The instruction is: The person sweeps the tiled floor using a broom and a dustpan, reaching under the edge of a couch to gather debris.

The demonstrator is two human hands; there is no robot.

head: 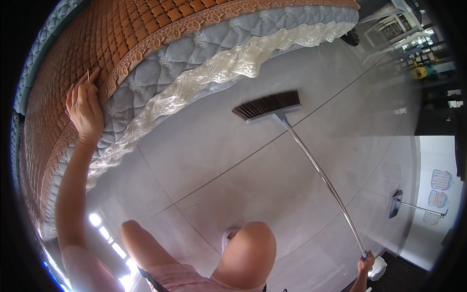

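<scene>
My right hand (366, 261), at the lower right, grips the upper end of a broom's metal handle (328, 182). The broom head (271, 106), grey with dark bristles, lies on the grey tiled floor beside the couch. On the edge of the couch's brown tile-patterned mat (135, 31) rests my left hand (85, 109). A thin pale stick (88, 77), perhaps a toothpick, stands up from its fingers. Below the mat hang a quilted blue-grey couch cover (160, 69) and its cream lace trim (219, 67), close to the floor.
My bent knees (246, 255) are in the lower middle, with a pink slipper (229, 235) beyond one. A long-handled dustpan (396, 204) stands by the white wall at right. Past my right hand is a white object (378, 268). White furniture legs (390, 43) stand at the upper right.
</scene>
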